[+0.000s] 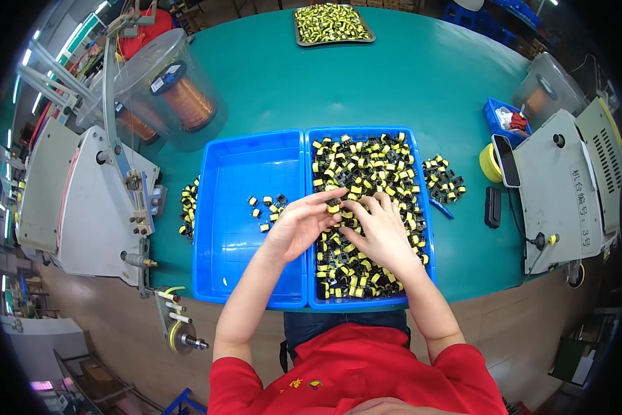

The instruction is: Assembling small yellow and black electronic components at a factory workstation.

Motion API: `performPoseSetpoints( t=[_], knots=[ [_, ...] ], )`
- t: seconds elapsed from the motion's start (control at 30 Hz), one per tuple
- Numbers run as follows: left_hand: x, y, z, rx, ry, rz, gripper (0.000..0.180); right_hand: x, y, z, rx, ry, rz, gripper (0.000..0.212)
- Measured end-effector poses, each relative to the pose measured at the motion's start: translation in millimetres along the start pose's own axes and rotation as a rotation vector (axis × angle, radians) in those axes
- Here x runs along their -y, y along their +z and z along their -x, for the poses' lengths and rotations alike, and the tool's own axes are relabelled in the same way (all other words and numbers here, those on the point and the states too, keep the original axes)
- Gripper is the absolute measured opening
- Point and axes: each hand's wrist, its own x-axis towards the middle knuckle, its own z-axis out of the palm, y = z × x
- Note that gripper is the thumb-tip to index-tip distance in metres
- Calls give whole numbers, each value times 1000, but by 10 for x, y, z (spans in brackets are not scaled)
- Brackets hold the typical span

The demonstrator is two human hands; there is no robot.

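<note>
My left hand (299, 223) pinches a small black and yellow coil (334, 206) between thumb and fingers, above the left side of the filled bin. My right hand (381, 232) is beside it, its thumb and fingers bent and apart, with the fingertips close to that coil and over the heap. Whether they touch the coil I cannot tell. Beneath both hands a blue bin (430, 266) is heaped with many such coils, yellow tape around black bodies with pins. A second blue bin (245, 266) adjoins it on the left, with several loose coils (266, 211) on its floor.
More coils lie beside the bins, right (444, 181) and left (188, 207). A tray of yellow pieces (333, 24) sits at the far edge. Winding machines (96, 200) and copper wire spools (183, 97) stand left. A phone (506, 160) and grey machine (567, 194) are right.
</note>
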Motion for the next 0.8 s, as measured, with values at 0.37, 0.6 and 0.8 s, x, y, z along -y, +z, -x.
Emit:
performPoseSetpoints(
  t=[0.37,0.6,0.8],
  knots=[
    [285,-33,-11,-142,503,-1688,16,-67,1,35,29,-45,-71,35],
    [258,-15,15,-58,281,-1557,32,-82,-48,41,114,-44,-152,40],
    [191,-10,66,-5,206,-1619,35,-78,-50,48,156,-40,-104,45]
  ],
)
